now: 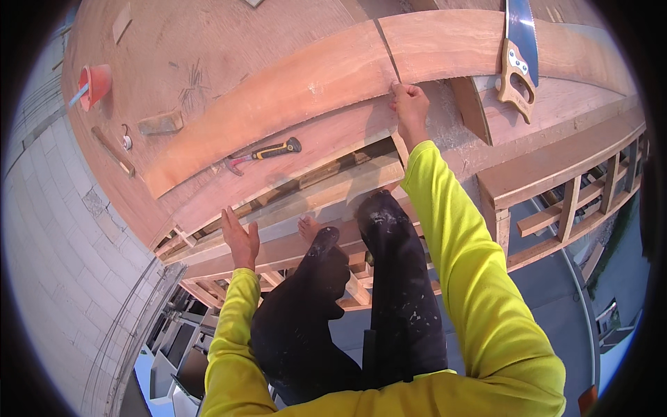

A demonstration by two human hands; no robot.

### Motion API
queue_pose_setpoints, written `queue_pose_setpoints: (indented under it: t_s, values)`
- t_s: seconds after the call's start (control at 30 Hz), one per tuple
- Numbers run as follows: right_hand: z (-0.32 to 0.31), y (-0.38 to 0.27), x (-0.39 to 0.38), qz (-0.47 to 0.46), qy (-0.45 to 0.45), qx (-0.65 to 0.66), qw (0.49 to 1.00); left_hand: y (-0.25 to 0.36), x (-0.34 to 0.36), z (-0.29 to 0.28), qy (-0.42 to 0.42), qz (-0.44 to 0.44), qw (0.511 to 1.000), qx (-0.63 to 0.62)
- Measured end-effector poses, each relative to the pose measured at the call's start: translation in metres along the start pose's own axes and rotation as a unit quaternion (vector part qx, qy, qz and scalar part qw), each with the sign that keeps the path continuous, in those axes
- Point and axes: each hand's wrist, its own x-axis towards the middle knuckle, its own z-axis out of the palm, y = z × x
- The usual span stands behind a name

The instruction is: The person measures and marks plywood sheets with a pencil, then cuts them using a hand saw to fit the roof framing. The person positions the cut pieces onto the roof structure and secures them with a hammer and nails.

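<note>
My right hand [411,105] is closed in a pinch at the near edge of a long plywood strip [292,97]. It sits at the lower end of a dark narrow gap between this strip and another plywood strip [445,47] on the right; whatever lies in the fingertips is too small to make out. Fingers apart and holding nothing, my left hand [241,240] hovers by the timber frame edge [208,247]. Between my hands, a claw hammer [278,149] with a black and yellow grip lies below the left strip. A wooden-handled handsaw [513,73] rests across the right strip.
Loose nails [194,87], a wood block [161,124], a wood stick [113,151] and a red bucket [99,83] lie on the plywood deck at left. An open slot [340,161] runs before my knees. Past the framing [570,208], the ground drops far below.
</note>
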Motion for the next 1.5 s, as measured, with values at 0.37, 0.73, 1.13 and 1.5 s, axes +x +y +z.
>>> queue_pose_setpoints:
  t_s: [0.37,0.73,1.13,1.5]
  values:
    - [-0.027,-0.096,-0.127,-0.152,-0.156,0.003,0.976,0.046,0.129,-0.023,0.288,0.090,0.953,0.027]
    - [-0.123,-0.102,-0.176,-0.250,-0.002,-0.232,0.940,0.004,0.065,-0.132,0.108,0.385,0.914,-0.072]
    - [-0.119,0.025,-0.090,-0.218,-0.044,-0.412,0.884,-0.004,0.048,0.052,-0.085,0.266,0.952,-0.124]
    - [-0.120,0.089,-0.028,-0.110,-0.080,-0.641,0.755,-0.136,-0.052,0.169,0.048,-0.327,0.899,-0.287]
